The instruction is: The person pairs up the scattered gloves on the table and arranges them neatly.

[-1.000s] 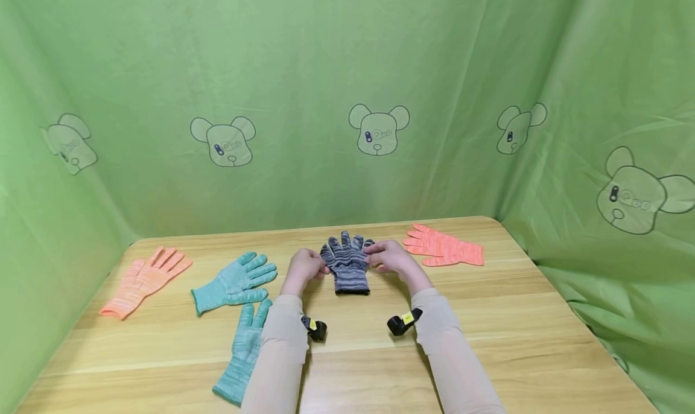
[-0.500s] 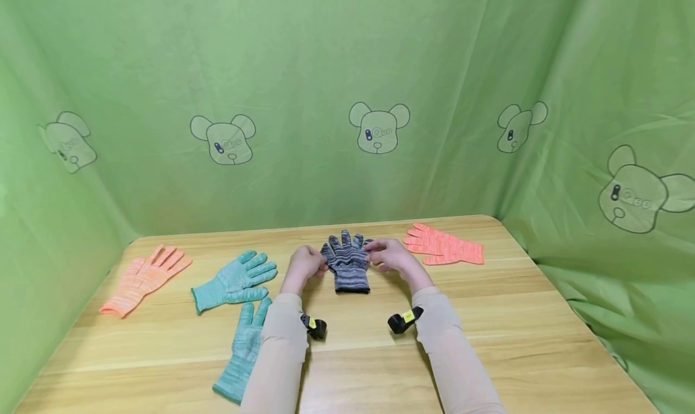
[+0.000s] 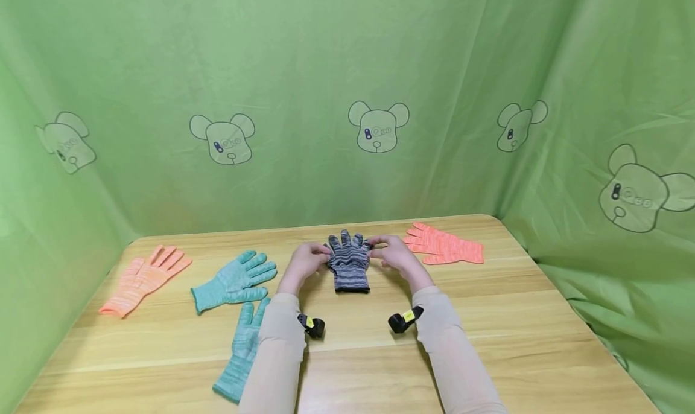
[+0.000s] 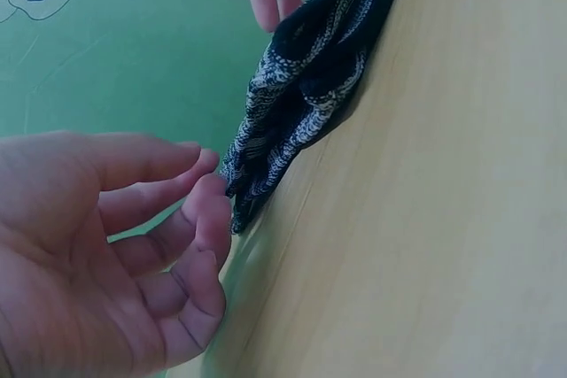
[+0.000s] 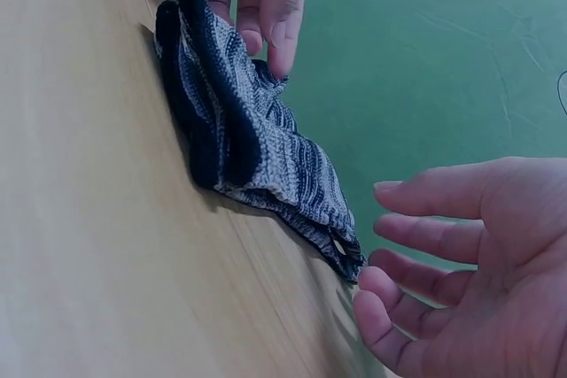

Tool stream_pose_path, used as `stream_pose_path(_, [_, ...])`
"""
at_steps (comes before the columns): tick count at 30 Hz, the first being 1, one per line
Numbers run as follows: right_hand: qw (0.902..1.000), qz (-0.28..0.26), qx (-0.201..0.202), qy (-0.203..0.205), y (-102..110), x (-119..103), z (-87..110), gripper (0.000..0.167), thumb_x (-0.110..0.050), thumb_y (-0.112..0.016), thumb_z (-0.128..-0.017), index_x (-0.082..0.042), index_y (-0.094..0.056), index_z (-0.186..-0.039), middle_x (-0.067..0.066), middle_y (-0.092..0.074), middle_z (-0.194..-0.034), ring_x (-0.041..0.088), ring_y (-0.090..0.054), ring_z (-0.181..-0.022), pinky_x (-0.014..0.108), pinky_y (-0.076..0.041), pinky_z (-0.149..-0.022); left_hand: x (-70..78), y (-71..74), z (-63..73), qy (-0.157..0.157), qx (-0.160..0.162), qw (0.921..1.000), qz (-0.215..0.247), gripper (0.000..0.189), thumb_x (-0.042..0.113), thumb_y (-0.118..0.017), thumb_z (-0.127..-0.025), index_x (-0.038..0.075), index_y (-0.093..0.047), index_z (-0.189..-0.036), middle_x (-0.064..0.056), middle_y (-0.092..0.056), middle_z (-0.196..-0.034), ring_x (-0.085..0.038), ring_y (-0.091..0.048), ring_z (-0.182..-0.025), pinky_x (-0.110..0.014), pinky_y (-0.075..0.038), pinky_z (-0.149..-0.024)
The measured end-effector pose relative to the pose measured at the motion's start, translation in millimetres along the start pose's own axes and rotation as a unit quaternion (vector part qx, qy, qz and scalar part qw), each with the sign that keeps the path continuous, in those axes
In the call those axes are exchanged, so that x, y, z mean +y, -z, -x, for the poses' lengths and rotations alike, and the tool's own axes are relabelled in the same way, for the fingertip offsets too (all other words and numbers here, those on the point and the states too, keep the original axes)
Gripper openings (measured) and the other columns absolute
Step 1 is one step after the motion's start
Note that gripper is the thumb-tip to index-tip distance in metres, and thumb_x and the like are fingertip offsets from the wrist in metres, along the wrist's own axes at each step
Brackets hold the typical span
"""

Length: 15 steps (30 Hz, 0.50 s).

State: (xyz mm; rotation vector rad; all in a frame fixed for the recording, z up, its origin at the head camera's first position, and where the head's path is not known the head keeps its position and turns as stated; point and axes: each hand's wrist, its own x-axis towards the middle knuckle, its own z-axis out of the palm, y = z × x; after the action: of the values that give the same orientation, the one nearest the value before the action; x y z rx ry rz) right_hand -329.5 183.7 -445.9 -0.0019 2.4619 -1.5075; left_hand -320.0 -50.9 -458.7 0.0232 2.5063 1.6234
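A grey-and-black striped knit glove (image 3: 350, 266) lies at the back middle of the table, fingers pointing away and dark cuff toward me. Seen low from the right wrist, the glove (image 5: 283, 161) shows stacked layers with dark cuff edges. My left hand (image 3: 308, 260) is at its left side, fingers loosely bent, with fingertips (image 4: 208, 188) right at the glove's edge. On the other side, my right hand (image 3: 393, 255) has its thumb and fingers apart. The right wrist view shows that hand (image 5: 496, 263) beside the glove with nothing pinched.
Two teal gloves (image 3: 233, 281) lie to the left, the nearer one (image 3: 241, 353) partly behind my left sleeve. An orange glove (image 3: 143, 280) sits at the far left, a coral glove (image 3: 445, 245) at back right. Green curtains (image 3: 304, 178) surround the wooden table (image 3: 516, 341).
My left hand has eased slightly left and forward, and its fingers have loosened at the striped glove's edge. The right hand has barely moved. The glove stays in place.
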Motion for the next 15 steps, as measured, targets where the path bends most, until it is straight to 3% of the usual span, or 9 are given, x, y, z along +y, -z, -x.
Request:
stream_pose_path(5, [0.9987,0.033,-0.012,0.036,-1.6,2.7,-2.4,0.052,-0.013,-0.066,-0.089,-0.006,-0.052,-0.139,0.021,-0.048,-0.144,0.017,-0.057,-0.087,0.025,-0.047,-0.060,0.6,-0.5,1.0,-0.026,-0.037,0.9988,-0.019,0.027,0.007,-0.061,-0.092,0.003,-0.068,-0.118,-0.013,-0.069,-0.103,-0.020,-0.062,-0.075,-0.025,-0.047,-0.058])
stream_pose_path(8, [0.9973,0.051,-0.016,0.050,-3.3,3.9,-3.3,0.053,-0.014,-0.066,-0.089,-0.006,-0.051,-0.140,0.022,-0.049,-0.143,0.024,-0.056,-0.088,0.030,-0.049,-0.065,1.2,-0.8,1.6,-0.031,-0.053,0.9978,-0.026,0.031,0.007,-0.063,-0.091,0.003,-0.066,-0.122,-0.013,-0.068,-0.103,-0.020,-0.063,-0.076,-0.026,-0.047,-0.059])
stream_pose_path(12, [0.9955,0.071,-0.020,0.060,-5.4,5.1,-3.5,0.054,-0.014,-0.065,-0.090,-0.005,-0.050,-0.141,0.022,-0.047,-0.146,0.040,-0.054,-0.114,0.047,-0.049,-0.094,1.8,-1.7,2.7,-0.026,-0.064,0.9971,-0.033,0.036,0.006,-0.065,-0.089,0.000,-0.063,-0.125,-0.014,-0.067,-0.106,-0.020,-0.063,-0.078,-0.023,-0.047,-0.062])
stream_pose_path(15, [0.9944,0.077,-0.027,0.067,-6.5,5.4,-3.2,0.056,-0.015,-0.064,-0.090,-0.003,-0.047,-0.142,0.022,-0.043,-0.149,0.042,-0.037,-0.138,0.056,-0.030,-0.115,2.2,-1.8,3.2,-0.018,-0.065,0.9969,-0.042,0.038,0.007,-0.065,-0.090,0.000,-0.061,-0.127,-0.014,-0.066,-0.108,-0.018,-0.062,-0.079,-0.021,-0.046,-0.063])
